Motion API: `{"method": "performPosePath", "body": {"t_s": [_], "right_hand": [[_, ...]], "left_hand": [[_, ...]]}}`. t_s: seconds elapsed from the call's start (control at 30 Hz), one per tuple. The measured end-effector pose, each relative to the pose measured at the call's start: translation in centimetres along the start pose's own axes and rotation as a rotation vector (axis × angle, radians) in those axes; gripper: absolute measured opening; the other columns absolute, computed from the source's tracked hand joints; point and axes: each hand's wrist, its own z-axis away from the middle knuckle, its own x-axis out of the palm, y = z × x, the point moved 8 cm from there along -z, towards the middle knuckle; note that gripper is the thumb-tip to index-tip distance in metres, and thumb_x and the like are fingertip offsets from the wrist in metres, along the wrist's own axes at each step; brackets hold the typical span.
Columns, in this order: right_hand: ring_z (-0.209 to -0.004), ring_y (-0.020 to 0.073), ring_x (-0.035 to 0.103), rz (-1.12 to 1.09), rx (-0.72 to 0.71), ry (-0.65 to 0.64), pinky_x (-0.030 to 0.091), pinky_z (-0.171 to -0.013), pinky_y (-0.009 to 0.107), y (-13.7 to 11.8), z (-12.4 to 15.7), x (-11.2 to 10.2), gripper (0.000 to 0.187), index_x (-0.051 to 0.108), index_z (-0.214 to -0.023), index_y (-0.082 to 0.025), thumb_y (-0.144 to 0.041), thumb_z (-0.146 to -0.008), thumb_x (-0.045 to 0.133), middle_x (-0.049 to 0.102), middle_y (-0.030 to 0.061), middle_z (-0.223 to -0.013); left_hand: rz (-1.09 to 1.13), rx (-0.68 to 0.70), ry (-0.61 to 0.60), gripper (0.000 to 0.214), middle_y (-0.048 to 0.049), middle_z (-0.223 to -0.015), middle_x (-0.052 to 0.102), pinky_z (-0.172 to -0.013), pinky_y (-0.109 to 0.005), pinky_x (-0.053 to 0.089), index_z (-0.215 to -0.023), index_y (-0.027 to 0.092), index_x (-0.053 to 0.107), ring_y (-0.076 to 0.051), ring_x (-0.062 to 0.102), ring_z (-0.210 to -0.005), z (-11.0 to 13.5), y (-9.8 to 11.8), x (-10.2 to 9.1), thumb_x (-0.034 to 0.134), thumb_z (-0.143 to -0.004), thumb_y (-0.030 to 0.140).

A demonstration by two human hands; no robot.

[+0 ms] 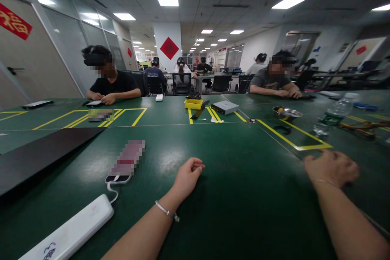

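Note:
My left hand (188, 175) rests on the green table (237, 195), its fingers loosely curled together and nothing visible in them. A bracelet circles that wrist. My right hand (332, 166) is farther right, bent at the wrist and blurred, just short of the yellow-taped rectangle; its fingers are too smeared to read. Beyond it stand a clear plastic bottle (334, 114) with a green label and a metal bowl (287, 112). Left of my left hand lies a phone (126, 160) with a white cable running toward a long white power bank (71, 227).
A dark sloping panel (45, 150) covers the left side. Across the table are a yellow box (193, 104) with black cables, a grey box (224, 107), a black curved piece (282, 129) and tangled wires (361, 128). Two people sit opposite; others work behind.

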Motion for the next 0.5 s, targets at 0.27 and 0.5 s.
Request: {"method": "performPosePath", "body": {"t_s": [0.27, 0.5], "right_hand": [[-0.113, 0.022, 0.036, -0.401, -0.634, -0.595, 0.027, -0.095, 0.038, -24.3, 11.4, 1.5, 0.04, 0.054, -0.112, -0.017, -0.032, -0.077, 0.04, 0.049, 0.0088, -0.118], [-0.113, 0.0213, 0.038, -0.455, -0.774, -0.825, 0.026, -0.095, 0.038, -26.6, 14.5, 1.8, 0.041, 0.051, -0.115, -0.024, -0.038, -0.079, 0.038, 0.049, 0.0051, -0.12]], "left_hand": [[-0.501, 0.234, 0.011, 0.036, -0.0069, -0.113, 0.056, -0.096, -0.04, 0.03, -0.106, 0.02, 0.055, -0.023, 0.045, -0.109, 1.0, 2.1, 0.6, 0.052, -0.07, 0.017], [-0.613, 0.229, -0.032, 0.038, -0.0102, -0.112, 0.057, -0.095, -0.042, 0.03, -0.108, 0.018, 0.055, -0.025, 0.046, -0.108, 1.0, 1.6, 1.0, 0.051, -0.07, 0.019]]}}
